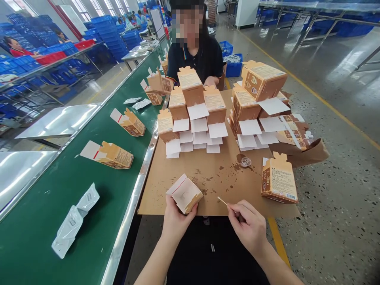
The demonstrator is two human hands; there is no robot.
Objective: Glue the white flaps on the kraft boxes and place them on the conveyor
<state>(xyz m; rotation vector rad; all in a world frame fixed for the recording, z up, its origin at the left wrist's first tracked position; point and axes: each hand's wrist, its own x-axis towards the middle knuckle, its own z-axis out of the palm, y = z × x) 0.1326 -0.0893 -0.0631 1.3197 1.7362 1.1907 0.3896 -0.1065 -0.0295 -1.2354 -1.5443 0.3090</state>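
Observation:
My left hand (178, 217) is wrapped round a small open cardboard box (184, 193), tilted so its pale inside and a flap with a red strip face up. To the right, my right hand (248, 221) pinches a thin stick (222, 202) that looks like a cotton swab, its tip pointing up and left, apart from the box. Beyond the stick, a small clear dish (246, 162) sits among dark wet spots on the cardboard-covered table (213, 170). Another brown printed box (279, 180) stands upright to the right of my right hand.
Stacked boxes (196, 99) with white flaps out, and a second stack (252, 99), fill the table's far side. Behind them sits a person (194, 55). A green conveyor belt (97, 182) on the left carries boxes (115, 155) and silver packets (71, 223). Its metal rail (130, 209) borders the table.

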